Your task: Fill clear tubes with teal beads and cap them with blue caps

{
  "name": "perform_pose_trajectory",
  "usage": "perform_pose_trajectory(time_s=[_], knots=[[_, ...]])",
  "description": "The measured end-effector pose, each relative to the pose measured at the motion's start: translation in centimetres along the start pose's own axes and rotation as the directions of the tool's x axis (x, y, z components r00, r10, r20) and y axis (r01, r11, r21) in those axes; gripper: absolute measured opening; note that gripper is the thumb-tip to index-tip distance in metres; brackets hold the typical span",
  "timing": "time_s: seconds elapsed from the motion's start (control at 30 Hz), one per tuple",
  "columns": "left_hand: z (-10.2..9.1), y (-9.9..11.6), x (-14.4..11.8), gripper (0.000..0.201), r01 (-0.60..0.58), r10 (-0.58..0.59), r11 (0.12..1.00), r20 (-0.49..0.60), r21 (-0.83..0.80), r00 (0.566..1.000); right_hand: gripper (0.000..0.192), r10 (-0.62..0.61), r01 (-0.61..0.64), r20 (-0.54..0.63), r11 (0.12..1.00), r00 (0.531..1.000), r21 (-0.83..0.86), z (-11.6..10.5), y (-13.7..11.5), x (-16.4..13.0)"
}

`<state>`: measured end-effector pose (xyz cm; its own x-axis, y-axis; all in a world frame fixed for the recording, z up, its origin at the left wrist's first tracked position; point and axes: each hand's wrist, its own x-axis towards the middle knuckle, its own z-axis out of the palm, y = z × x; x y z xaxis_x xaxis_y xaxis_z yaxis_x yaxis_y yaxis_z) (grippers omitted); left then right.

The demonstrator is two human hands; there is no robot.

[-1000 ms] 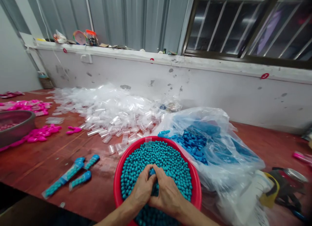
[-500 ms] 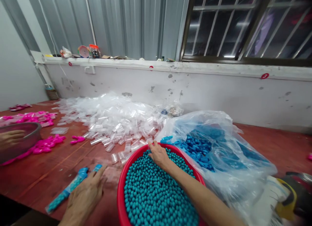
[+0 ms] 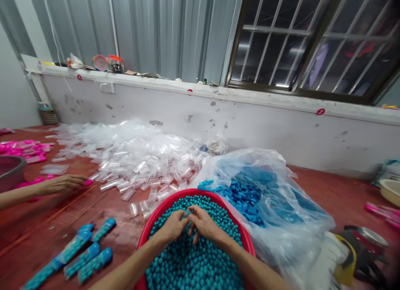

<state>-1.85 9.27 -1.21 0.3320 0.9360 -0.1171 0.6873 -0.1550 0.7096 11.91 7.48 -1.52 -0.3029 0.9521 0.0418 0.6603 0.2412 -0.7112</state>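
here, label by label:
left hand point(image 3: 171, 228): rested over the teal beads point(image 3: 200, 261) in the red basin point(image 3: 246, 240), fingers curled narrow and meeting the other hand; it seemed to pinch something small and clear, but what it was could not be made out.
right hand point(image 3: 204, 224): sat just beside the left hand, fingertips touching it, fingers bent and close together; whether it gripped a tube or only beads, i could not tell.
teal beads: filled the red basin nearly to the rim, directly under both hands, likely kept close to the body so they could be scooped without reaching.
red basin: stood at the near edge of the table point(image 3: 340, 190); its near side was cut off by the bottom of the view.
clear tubes point(image 3: 134, 150): lay in a loose heap beyond the basin, within arm's reach.
filled tubes point(image 3: 78, 256): four or so lay side by side to the left of the basin, blue-capped, set apart from the empty ones.
blue caps point(image 3: 243, 192): sat in an open plastic bag point(image 3: 290, 186) touching the basin's right side.
another person's hand point(image 3: 64, 183): reached in from the left, flat on the table near pink pieces point(image 3: 25, 150); the arm was cut off by the frame.
metal bowl point(image 3: 9, 171): only partly in view at the left edge.
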Motion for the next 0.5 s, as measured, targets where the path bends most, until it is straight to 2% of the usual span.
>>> perform_pose_trajectory(time_s=[0.1, 0.17, 0.23, 0.3, 0.4, 0.5], knots=[[-0.7, -0.6, -0.6, 0.013, 0.026, -0.026, 0.994, 0.000, 0.104, 1.000, 0.020, -0.121, 0.112, -0.034, 0.972, 0.992, -0.206, -2.3, -0.3, 0.2], [-1.1, -0.9, -0.8, 0.007, 0.029, -0.027, 0.984, -0.013, 0.178, 1.000, 0.027, -0.131, 0.088, -0.118, 0.946, 0.984, -0.310, -4.2, -0.4, 1.5], [-1.0, -0.8, -0.3, 0.007, 0.027, -0.027, 0.975, -0.002, 0.221, 1.000, 0.042, -0.110, 0.046, -0.162, 0.933, 0.981, -0.358, -5.8, 0.1, 3.3], [-0.1, -0.2, 0.7, 0.007, 0.012, -0.023, 0.975, 0.048, 0.220, 0.999, 0.050, -0.076, 0.004, -0.175, 0.926, 0.982, -0.378, -6.6, 1.1, 5.0], [2.2, 0.9, 2.5, 0.008, -0.039, 0.013, 0.988, 0.174, 0.148, 0.985, 0.029, -0.029, -0.039, -0.177, 0.929, 0.984, -0.369, -6.7, 3.1, 6.0], [4.3, 1.6, 3.6, 0.008, -0.048, 0.040, 0.999, 0.309, 0.017, 0.950, 0.023, -0.036, -0.044, -0.245, 0.948, 0.969, -0.315, -6.5, 4.5, 5.4]])
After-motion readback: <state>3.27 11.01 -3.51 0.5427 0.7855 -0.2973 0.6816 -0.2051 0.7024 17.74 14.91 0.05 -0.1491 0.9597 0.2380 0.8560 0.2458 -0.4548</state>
